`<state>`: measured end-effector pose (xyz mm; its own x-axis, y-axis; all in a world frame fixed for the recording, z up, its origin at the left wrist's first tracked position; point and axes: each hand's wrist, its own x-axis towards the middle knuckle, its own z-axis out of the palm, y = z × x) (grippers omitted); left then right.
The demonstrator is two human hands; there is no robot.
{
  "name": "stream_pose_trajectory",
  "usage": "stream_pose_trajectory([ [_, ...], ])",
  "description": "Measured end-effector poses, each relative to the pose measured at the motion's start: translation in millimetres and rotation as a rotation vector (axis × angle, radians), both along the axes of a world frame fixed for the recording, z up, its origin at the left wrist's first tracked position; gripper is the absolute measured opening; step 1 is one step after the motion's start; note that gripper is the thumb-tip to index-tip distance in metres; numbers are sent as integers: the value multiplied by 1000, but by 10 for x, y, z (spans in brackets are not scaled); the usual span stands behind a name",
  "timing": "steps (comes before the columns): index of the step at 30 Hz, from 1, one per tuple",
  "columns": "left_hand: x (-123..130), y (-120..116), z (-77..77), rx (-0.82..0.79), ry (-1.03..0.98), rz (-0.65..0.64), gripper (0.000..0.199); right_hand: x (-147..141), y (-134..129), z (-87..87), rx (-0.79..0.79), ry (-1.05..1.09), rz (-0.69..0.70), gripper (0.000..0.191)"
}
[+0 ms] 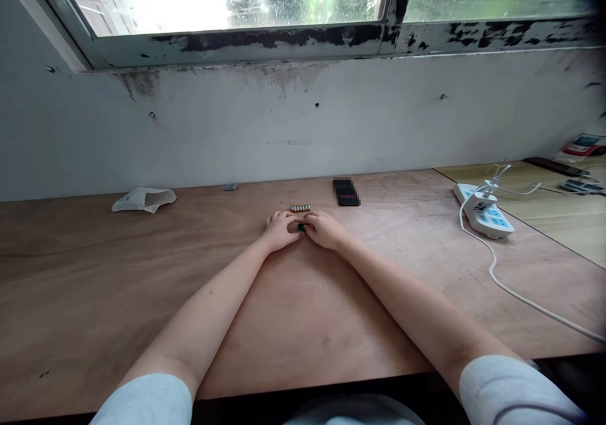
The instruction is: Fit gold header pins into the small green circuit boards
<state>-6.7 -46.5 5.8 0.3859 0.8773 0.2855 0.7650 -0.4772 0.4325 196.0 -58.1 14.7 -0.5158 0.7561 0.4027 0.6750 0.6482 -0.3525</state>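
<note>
L hand (281,230) & R hand (326,229) sit close together mid-frame on plywood counter (95,286), fingers (294,221) curled inward, tips almost meeting round a small dark-green item (300,228), mostly hidden btwn them; can't tell if it's clamped or only touched. Just above the hands, a short row of small gold-capped cylinders (300,208) lies side by side, near but not held. Further up, right of centre, blurred black stack (345,192) sits near counter's back edge; upper left, crumpled white paper bag (144,199) & small grey piece (230,187). Right side: white-&-blue power strip (483,211) w/ white cable (492,273) curving down to lower right edge. So far: cylinders lined up, green item btwn fingers; no other item shows handling, rest lies apart.
</note>
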Motion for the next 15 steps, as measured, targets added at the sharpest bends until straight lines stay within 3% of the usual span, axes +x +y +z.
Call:
stream_pose_trajectory([
  [4, -98, 67, -14, -99, -349, -85, 28, 130, -318, 28, -6, -85, 30, 15],
  [8, -121, 131, -79, -193, -620, 60, 25, 510, -748, -11, -22, -58, 25, 12],
  [11, -88, 143, -103, -170, -617, 93, 23, 975, -1074, -43, -53, -38, -6, 15],
  [15, -55, 141, -98, -112, -547, 100, 21, 1867, -1416, -120, -36, -22, -218, 25],
])
